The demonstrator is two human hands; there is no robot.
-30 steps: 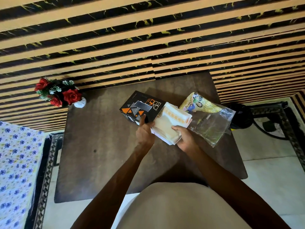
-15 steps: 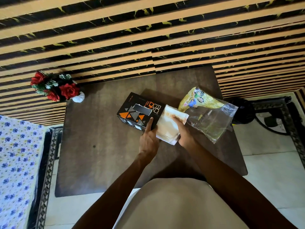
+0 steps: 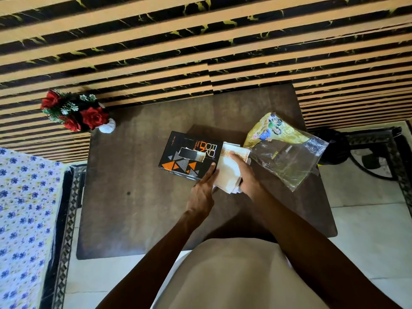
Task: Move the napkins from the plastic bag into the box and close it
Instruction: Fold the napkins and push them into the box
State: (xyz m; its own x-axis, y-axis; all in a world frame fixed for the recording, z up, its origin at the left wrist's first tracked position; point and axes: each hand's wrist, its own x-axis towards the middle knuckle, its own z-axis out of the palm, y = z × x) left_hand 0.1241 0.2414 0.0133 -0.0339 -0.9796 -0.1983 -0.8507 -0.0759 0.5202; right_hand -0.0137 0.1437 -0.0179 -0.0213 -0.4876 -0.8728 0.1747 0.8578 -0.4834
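Observation:
A black box [image 3: 189,158] with orange triangles lies on the brown table [image 3: 138,208]. A stack of white napkins [image 3: 227,172] with an orange border sits at the box's right end. My right hand [image 3: 245,172] grips the stack from the right, thumb on top. My left hand [image 3: 204,188] presses flat against the box's near right corner and the napkins' left edge, fingers extended. The clear plastic bag [image 3: 287,161] with a yellow printed top lies to the right of the napkins. Whether the napkins are partly inside the box is hidden.
A white vase of red artificial roses [image 3: 75,113] stands at the table's far left corner. A striped wall runs behind the table. A floral-covered bed [image 3: 22,219] is on the left, and a dark fan [image 3: 334,150] sits on the floor at right.
The napkin stack has moved from above the table down against the box's right end. My left hand went from gripping the box to lying flat beside it.

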